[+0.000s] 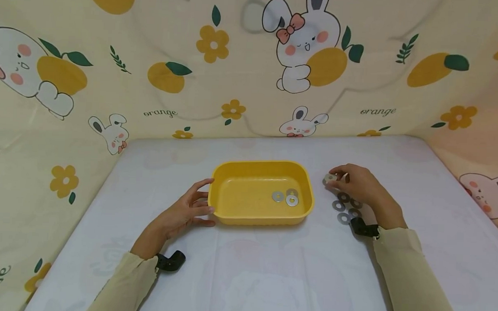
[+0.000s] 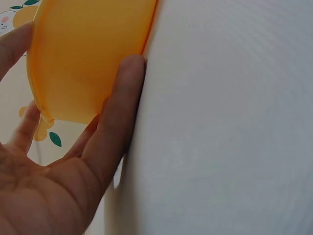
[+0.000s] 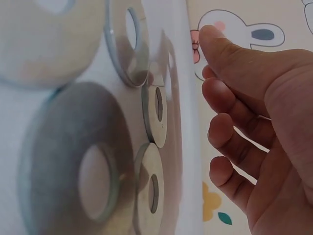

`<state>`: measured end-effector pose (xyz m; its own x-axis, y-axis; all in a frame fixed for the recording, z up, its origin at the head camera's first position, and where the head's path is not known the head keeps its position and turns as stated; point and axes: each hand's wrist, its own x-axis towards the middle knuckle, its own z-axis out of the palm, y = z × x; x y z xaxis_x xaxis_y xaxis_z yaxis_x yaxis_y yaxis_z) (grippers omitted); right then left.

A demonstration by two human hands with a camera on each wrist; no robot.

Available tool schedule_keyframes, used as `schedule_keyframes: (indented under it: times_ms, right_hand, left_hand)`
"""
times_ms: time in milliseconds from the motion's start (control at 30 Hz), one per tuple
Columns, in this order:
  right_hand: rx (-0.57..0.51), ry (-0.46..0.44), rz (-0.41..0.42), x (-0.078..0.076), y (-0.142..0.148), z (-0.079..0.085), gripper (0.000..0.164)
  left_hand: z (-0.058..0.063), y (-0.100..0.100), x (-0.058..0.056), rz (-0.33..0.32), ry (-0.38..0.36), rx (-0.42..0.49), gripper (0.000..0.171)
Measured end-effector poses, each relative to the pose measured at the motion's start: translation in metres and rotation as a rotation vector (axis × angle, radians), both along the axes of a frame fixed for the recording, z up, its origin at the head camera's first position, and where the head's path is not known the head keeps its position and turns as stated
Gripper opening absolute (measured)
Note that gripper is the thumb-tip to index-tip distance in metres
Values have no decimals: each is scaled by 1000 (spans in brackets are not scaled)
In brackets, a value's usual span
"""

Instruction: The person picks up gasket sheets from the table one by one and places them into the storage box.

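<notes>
My left hand [image 1: 185,209] rests at the left end of a yellow plastic tray [image 1: 259,219], its extended fingers spread along the rim and wall. The left wrist view shows a fingertip [image 2: 132,63] low against the wall of the tray [image 2: 88,54]. Inside the tray, three metal washers [image 1: 277,197] lie towards the right, two of them overlapping. To the right of the tray, my right hand [image 1: 361,184] pinches a washer [image 1: 328,179] at its fingertips. That washer cannot be made out in the right wrist view, where the hand [image 3: 264,107] is beside loose washers.
Several flat washers [image 1: 338,206] lie in a loose group on the white tabletop [image 1: 253,270], below my right hand. A patterned cloth [image 1: 235,72] hangs behind the table and along its sides. Black wrist cameras [image 1: 172,261] sit on both wrists.
</notes>
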<state>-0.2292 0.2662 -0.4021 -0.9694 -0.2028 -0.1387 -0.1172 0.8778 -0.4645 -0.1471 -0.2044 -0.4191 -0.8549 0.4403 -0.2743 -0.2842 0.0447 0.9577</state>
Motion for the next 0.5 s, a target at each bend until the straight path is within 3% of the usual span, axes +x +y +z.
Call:
schedule_keyframes:
  times_ms: [500]
  right_hand:
    - [-9,64,-1,6,-5,14,50]
  left_hand:
    - [1,-1,0,-6,0,7,85]
